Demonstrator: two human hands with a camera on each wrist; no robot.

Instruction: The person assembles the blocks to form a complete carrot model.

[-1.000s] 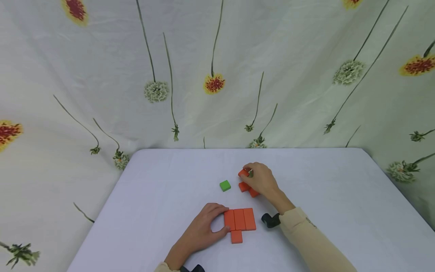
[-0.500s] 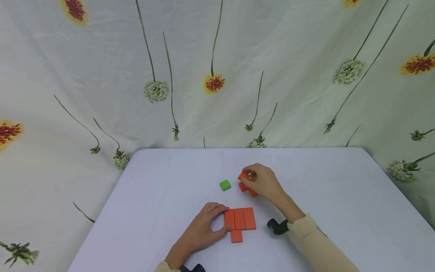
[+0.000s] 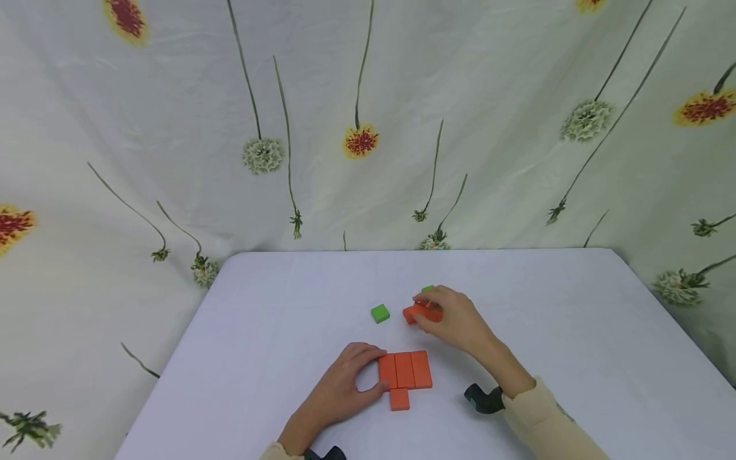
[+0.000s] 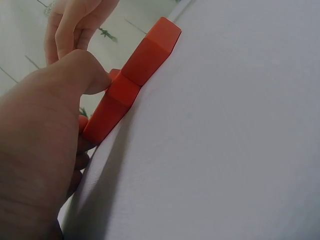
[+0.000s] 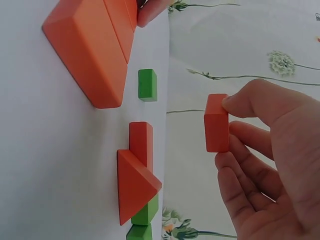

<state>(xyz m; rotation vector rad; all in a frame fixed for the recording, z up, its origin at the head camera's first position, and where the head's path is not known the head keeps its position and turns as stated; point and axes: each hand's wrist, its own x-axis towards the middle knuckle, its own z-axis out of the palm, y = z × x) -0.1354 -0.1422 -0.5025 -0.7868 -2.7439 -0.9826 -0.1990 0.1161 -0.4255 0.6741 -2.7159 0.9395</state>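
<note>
Three orange bars (image 3: pixel 405 369) lie side by side near the table's front, with a small orange square (image 3: pixel 399 399) against their near edge. My left hand (image 3: pixel 375 369) rests on the table (image 3: pixel 276 306), thumb and fingers touching the left bar (image 4: pixel 135 85). My right hand (image 3: pixel 424 309) pinches a small orange block (image 5: pixel 217 123) between thumb and fingers, held just above the table. Below it lie an orange triangle (image 5: pixel 135 185) and another orange block (image 5: pixel 141 142).
A green cube (image 3: pixel 379 313) sits left of the right hand. A second green piece (image 3: pixel 428 289) shows just behind that hand, and green pieces (image 5: pixel 146 212) lie beside the triangle. Flowered cloth (image 3: pixel 368 128) hangs behind the table.
The right hand has lifted an orange block off the small pile and drawn back a little towards me, uncovering a green piece behind it. The left hand has stayed put.
</note>
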